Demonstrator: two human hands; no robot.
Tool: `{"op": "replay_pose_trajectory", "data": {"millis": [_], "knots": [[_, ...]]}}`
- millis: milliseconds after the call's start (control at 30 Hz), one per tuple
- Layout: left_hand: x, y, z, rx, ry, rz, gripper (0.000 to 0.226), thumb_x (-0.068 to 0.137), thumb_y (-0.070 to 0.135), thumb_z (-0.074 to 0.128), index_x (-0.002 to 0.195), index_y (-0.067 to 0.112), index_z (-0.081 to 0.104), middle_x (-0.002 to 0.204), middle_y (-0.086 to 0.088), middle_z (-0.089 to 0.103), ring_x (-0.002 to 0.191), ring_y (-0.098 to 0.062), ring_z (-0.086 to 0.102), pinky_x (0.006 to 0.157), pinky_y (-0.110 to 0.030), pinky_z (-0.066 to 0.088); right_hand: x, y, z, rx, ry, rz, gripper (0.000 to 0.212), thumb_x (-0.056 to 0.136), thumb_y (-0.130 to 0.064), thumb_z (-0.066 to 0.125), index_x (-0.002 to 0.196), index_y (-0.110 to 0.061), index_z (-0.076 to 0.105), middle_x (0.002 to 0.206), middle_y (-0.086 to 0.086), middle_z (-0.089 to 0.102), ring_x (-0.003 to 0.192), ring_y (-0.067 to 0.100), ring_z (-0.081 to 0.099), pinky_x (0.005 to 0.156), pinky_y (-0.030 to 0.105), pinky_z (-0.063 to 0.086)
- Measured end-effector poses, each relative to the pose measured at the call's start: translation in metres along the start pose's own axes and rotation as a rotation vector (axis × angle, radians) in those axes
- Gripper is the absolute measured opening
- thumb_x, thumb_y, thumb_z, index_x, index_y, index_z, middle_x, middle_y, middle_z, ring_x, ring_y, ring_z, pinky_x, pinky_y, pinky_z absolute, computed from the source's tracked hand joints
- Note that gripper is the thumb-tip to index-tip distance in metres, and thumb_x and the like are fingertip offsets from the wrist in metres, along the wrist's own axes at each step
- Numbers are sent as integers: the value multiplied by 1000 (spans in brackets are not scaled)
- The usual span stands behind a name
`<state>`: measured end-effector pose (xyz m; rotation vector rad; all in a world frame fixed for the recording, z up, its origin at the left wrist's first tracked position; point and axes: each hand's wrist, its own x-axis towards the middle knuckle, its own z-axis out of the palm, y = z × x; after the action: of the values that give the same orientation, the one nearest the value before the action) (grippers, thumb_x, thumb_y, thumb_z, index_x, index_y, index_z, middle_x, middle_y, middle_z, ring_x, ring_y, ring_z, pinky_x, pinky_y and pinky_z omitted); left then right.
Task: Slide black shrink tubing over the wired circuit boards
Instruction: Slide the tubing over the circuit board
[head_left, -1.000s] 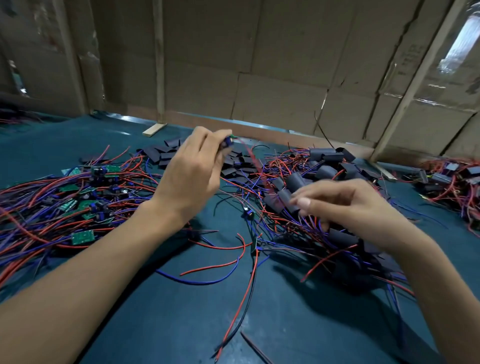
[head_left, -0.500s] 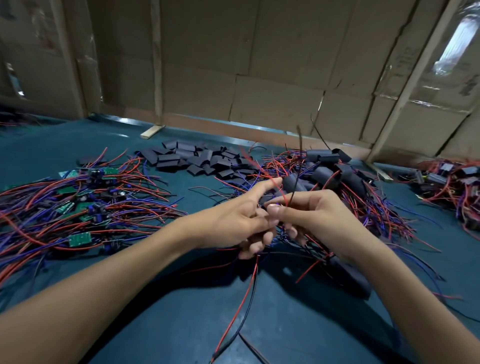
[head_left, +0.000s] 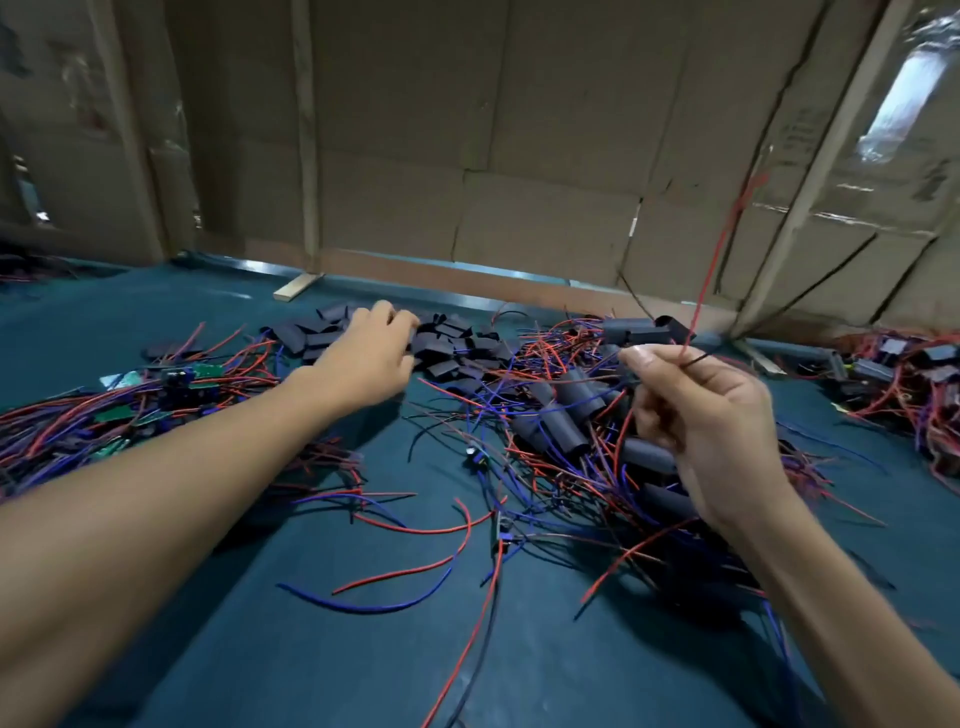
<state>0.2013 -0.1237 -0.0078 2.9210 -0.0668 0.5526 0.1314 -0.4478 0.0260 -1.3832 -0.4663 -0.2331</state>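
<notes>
flat matte black tubing pieces

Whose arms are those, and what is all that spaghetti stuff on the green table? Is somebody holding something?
There is no machine here. The arms belong to a person who wears a camera on the head, so you see what they see, looking down at their own hands. The spaghetti is thin red, blue and black wires spread over a dark green table. Some wires end in little green circuit boards, heaped on the left. At the back lies a pile of flat black tube pieces. The left hand reaches into that pile; I cannot tell whether it has one yet. The right hand pinches a red wire and a black one, which stick up into the air.
</notes>
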Motion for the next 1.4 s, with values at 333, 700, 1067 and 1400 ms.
{"op": "replay_pose_trajectory", "data": {"millis": [333,700,1067,1400], "knots": [[24,22,12,278,9,272,24,103,33,51,104,8,53,103,-15,65,97,-36,62,73,-41,44,-2,4,-4,-147,42,-109,8,85,-22,76,79,-17,76,55,-5,55,48,9,42,48,17,36],[20,28,-15,270,-64,170,31,92,13,56,116,8,38,81,-14,58,76,-36,57,63,-42,46,3,3,-6,102,59,1,24,80,-24,78,88,-3,71,55,2,46,46,15,35,45,24,24],[-56,96,-35,-666,397,19,53,85,21,74,133,21,52,96,6,72,90,-12,71,87,-15,50,1,-8,4,183,123,98,31,102,-24,55,73,-14,56,49,-1,43,40,14,31,45,23,17],[-109,128,-5,-703,369,313,60,86,22,73,140,21,46,118,5,68,112,-5,64,100,-36,50,-1,-17,12,334,155,171,30,103,-24,45,74,-17,45,47,3,43,37,20,41,41,24,40]]}}
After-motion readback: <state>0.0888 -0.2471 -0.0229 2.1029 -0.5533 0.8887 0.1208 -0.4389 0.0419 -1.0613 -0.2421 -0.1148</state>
